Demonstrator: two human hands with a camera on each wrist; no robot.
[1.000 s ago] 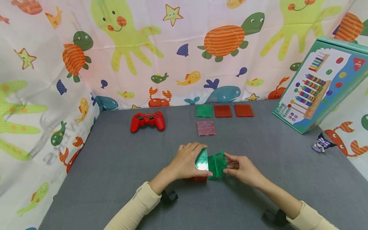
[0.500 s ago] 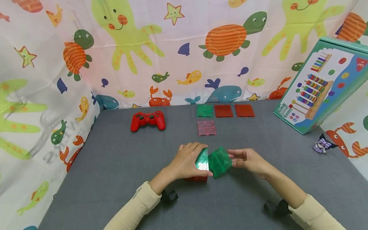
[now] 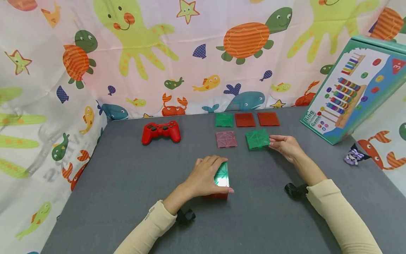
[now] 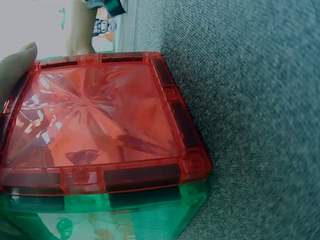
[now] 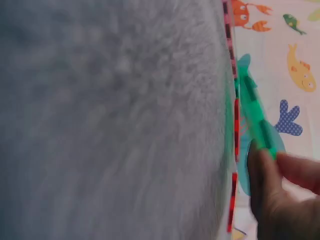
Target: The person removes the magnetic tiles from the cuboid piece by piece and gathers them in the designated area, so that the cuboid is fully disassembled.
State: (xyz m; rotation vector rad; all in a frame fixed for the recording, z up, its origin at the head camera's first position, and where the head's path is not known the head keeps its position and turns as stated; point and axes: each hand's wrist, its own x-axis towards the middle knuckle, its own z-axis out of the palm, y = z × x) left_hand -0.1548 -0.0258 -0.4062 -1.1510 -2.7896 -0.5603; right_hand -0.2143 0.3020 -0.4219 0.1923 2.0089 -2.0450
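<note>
Gripping a half-built block of translucent red and green square plastic tiles (image 3: 221,179) on the grey table (image 3: 127,176), the left hand (image 3: 203,176) curls its fingers over it. The right hand (image 3: 285,145) pinches a translucent green square plastic tile (image 3: 257,138) just above the table, beside a pink translucent square tile (image 3: 226,139).

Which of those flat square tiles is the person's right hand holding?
The green tile beside the pink tile, pinched by the right hand; the others lie untouched.

flat green tile (image 3: 257,139) beside pink tile (image 3: 226,139)
</note>
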